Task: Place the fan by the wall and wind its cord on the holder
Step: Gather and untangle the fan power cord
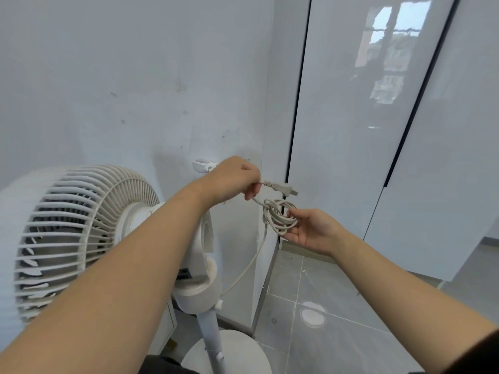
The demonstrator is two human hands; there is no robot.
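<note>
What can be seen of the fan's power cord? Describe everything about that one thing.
The cord is thin, off-white and looks rubbery. Its end carries a grey plug with its prongs pointing right. The left hand pinches the cord just behind the plug. Below that, several loose loops lie bunched on the upturned right hand, with the thumb over them. From the bundle, one strand hangs in a slack curve down toward the neck of the fan.

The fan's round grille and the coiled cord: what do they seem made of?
The white slatted fan grille looks like matt moulded plastic: thick, flat, yellowed ribs. The pale grey coiled cord seems soft-sheathed, perhaps vinyl: it loops limply.
</note>
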